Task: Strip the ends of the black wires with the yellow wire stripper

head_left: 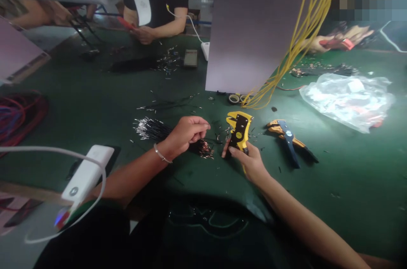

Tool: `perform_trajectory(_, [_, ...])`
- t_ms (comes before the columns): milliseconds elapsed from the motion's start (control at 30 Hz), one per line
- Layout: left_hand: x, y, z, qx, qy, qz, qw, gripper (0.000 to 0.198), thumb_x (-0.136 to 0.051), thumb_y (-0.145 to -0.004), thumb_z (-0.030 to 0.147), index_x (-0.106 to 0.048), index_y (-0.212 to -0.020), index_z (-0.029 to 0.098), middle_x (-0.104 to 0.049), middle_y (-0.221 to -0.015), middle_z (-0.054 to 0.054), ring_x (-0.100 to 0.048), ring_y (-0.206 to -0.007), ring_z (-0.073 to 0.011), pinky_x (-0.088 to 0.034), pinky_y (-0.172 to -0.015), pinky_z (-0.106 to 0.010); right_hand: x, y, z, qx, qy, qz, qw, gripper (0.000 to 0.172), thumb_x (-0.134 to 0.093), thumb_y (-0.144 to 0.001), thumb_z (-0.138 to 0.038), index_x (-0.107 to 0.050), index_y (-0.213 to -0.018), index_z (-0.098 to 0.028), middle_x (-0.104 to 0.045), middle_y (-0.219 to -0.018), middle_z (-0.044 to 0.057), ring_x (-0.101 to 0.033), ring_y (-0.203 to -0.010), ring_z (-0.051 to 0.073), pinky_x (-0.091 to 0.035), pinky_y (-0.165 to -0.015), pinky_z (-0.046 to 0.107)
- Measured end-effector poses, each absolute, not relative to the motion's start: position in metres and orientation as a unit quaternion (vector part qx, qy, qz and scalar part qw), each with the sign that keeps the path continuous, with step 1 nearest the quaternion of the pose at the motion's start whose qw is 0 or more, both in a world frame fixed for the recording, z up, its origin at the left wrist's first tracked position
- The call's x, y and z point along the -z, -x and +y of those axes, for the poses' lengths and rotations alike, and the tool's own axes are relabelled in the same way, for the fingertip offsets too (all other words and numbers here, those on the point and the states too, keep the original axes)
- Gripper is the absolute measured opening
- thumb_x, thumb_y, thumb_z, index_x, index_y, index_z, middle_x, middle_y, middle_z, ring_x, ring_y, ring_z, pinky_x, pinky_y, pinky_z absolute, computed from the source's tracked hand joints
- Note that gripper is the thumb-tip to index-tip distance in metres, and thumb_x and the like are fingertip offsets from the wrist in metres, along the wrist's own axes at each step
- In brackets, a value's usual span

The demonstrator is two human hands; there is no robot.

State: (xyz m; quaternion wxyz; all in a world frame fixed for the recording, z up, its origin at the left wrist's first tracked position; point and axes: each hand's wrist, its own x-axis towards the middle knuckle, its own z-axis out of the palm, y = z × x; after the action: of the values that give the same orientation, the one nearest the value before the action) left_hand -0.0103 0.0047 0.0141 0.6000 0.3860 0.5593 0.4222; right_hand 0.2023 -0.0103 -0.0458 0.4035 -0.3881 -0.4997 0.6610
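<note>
My right hand (251, 158) is wrapped round the handles of a yellow and black wire stripper (239, 131), its jaws pointing up and to the left. My left hand (189, 133) is closed, thumb and fingers pinched together; whatever they hold is too small to make out. Beneath it lies a bundle of short black wires (154, 128), with silvery ends on the left and bare copper ends on the right. Black scraps lie around the stripper's jaws. A second wire stripper (288, 137), blue and orange, rests on the green table to the right.
Behind the hands stands a grey panel (251, 35), with yellow wires (305, 31) hanging beside it and tape rolls (234, 99) at its foot. A clear plastic bag (349, 99) lies right, a white power strip (87, 173) left. Across the table, other people's hands (146, 35) hold red-handled tools.
</note>
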Motion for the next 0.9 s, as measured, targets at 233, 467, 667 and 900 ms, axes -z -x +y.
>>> perform_trajectory(233, [-0.020,0.019,0.006,-0.431,-0.378,0.540,0.617,0.010,-0.058,-0.078,0.011,-0.064,-0.070,0.013,-0.048,-0.048,0.003,-0.026,-0.033,-0.0004,-0.009,-0.039,-0.023,0.034,-0.195,-0.029,-0.735,0.320,-0.499,0.328,0.033,-0.070,-0.078,-0.035,-0.058,-0.102,-0.016,-0.067,-0.087,0.006,-0.065,-0.078,0.022,-0.053,-0.078,0.041])
perform_trajectory(467, [-0.016,0.021,-0.005,-0.432,-0.343,0.549,0.628,0.007,-0.063,-0.076,0.017,-0.063,-0.071,0.013,-0.054,-0.054,0.001,-0.035,-0.037,-0.0015,-0.014,-0.039,-0.021,0.030,-0.192,-0.049,-0.436,0.334,-0.773,0.318,0.022,-0.057,-0.083,-0.023,-0.057,-0.104,-0.017,-0.066,-0.099,0.011,-0.063,-0.093,0.025,-0.051,-0.085,0.041])
perform_trajectory(667, [-0.021,0.018,-0.034,-0.402,-0.300,0.545,0.672,0.011,-0.066,-0.074,0.023,-0.063,-0.075,0.012,-0.061,-0.060,-0.002,-0.044,-0.040,-0.0036,-0.023,-0.040,-0.018,0.031,-0.189,-0.054,-0.368,0.318,-0.815,0.314,0.038,-0.055,-0.081,-0.022,-0.047,-0.117,-0.017,-0.064,-0.108,0.014,-0.062,-0.100,0.026,-0.051,-0.087,0.042])
perform_trajectory(900, [-0.029,0.012,-0.047,-0.391,-0.288,0.548,0.680,0.017,-0.070,-0.072,0.027,-0.065,-0.079,0.012,-0.062,-0.069,-0.001,-0.051,-0.051,-0.0051,-0.029,-0.043,-0.017,0.021,-0.185,-0.058,-0.373,0.326,-0.829,0.259,0.039,-0.052,-0.074,-0.015,-0.051,-0.113,-0.014,-0.065,-0.107,0.016,-0.063,-0.097,0.027,-0.051,-0.085,0.042])
